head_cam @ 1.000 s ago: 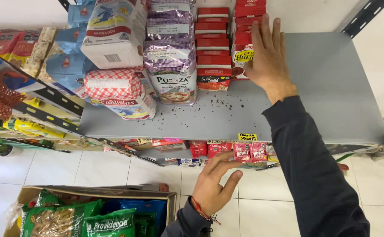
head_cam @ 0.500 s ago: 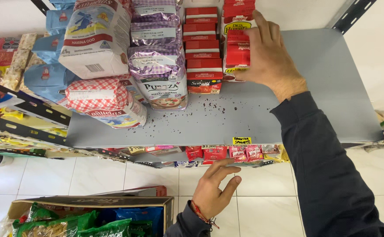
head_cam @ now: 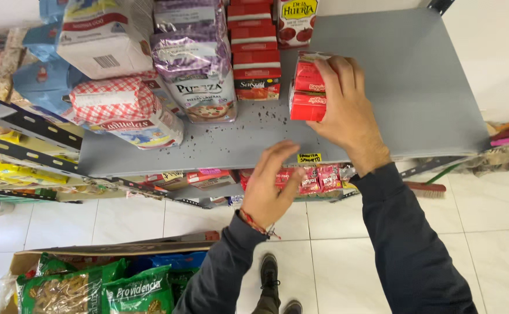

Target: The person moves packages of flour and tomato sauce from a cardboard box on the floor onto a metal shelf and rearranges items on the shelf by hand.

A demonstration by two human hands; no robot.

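Carefully, we keep our right hand (head_cam: 341, 110) clamped over the two stacked red cartons (head_cam: 308, 92) on the grey shelf (head_cam: 417, 81), sliding them level while our open left hand (head_cam: 269, 186) hovers at the shelf edge.

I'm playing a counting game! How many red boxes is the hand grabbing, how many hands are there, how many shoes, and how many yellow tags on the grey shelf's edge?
Red cartons in the right hand: 2
Hands, counting the left hand too: 2
Shoes: 2
Yellow tag: 1
Total: 7
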